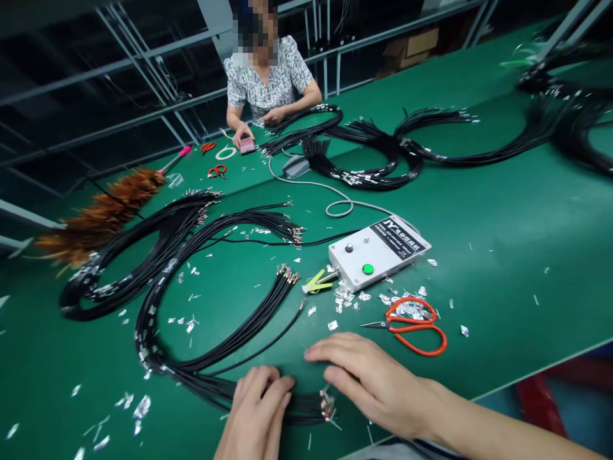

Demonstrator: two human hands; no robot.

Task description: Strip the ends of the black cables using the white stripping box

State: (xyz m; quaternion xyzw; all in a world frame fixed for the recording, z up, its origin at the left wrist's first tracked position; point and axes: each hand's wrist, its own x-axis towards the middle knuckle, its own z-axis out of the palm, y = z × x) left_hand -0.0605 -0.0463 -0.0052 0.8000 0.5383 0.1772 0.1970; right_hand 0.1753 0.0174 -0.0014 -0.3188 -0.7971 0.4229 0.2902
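Observation:
My left hand is closed over a bundle of thin black cables near the table's front edge, its fingers curled down on them. Stripped cable ends with coloured wires stick out to the right of it. Just above these ends hovers my right hand, fingers stretched and the thumb apart, with nothing visible in it. The same bundle loops to the left, where its other bared ends fan out. One single cable lies apart from the others.
A grey control box with a green button and a yellow-green clip stands ahead. Orange-handled scissors lie by foil scraps. Beyond are more cable coils, a feather duster and a seated co-worker holding a pink object.

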